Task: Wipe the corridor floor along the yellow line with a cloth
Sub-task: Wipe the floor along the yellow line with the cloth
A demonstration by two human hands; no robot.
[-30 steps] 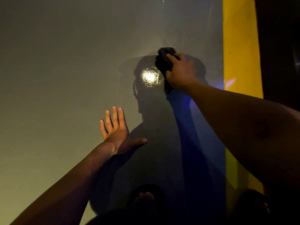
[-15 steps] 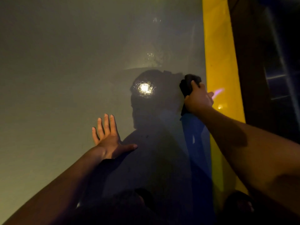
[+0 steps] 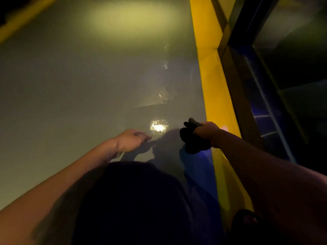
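Note:
A shiny grey corridor floor (image 3: 74, 96) runs ahead, with a yellow line (image 3: 210, 73) along its right side. My right hand (image 3: 208, 132) grips a dark bunched cloth (image 3: 192, 140), held just left of the yellow line; whether the cloth touches the floor I cannot tell. My left hand (image 3: 131, 140) hovers to the left of it, lifted off the floor, fingers loosely curled and empty. A bright lamp reflection (image 3: 158, 125) glints on the floor between the two hands.
Right of the yellow line stands a dark frame with glass panels (image 3: 276, 85). A second yellow strip (image 3: 19, 20) crosses the far left corner. My dark knee (image 3: 134, 200) fills the lower middle, and a sandalled foot (image 3: 247, 220) rests at lower right.
My left hand has lifted off the floor and its fingers have curled in. My right hand with the cloth has pulled back along the yellow line. The view has tilted up along the corridor.

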